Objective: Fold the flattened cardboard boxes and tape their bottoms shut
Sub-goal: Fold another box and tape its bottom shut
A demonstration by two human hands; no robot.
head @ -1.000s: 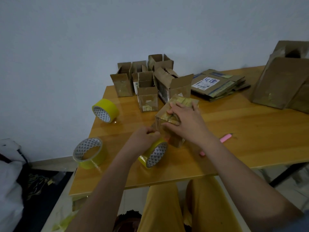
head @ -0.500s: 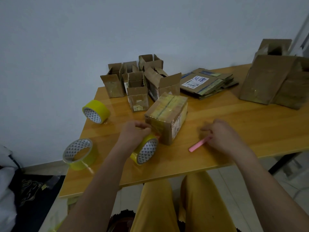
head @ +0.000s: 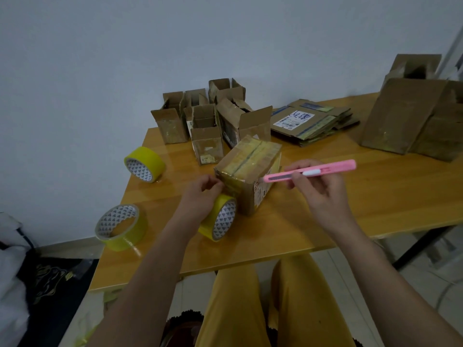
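At frame center, the taped cardboard box (head: 246, 171) sits on the wooden table (head: 375, 196). The left hand (head: 200, 199) grips a yellow tape roll (head: 220, 217) touching the box's lower-left corner. The right hand (head: 318, 186) pinches a pink utility knife (head: 310, 170) beside the box.

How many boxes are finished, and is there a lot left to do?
Done: several folded boxes stand at the back of the table. In hand: one box lies with yellow tape along its bottom seam; the left hand holds the tape roll against it, and the right hand holds a pink cutter, probably to cut the tape. Left: a stack of flat boxes.
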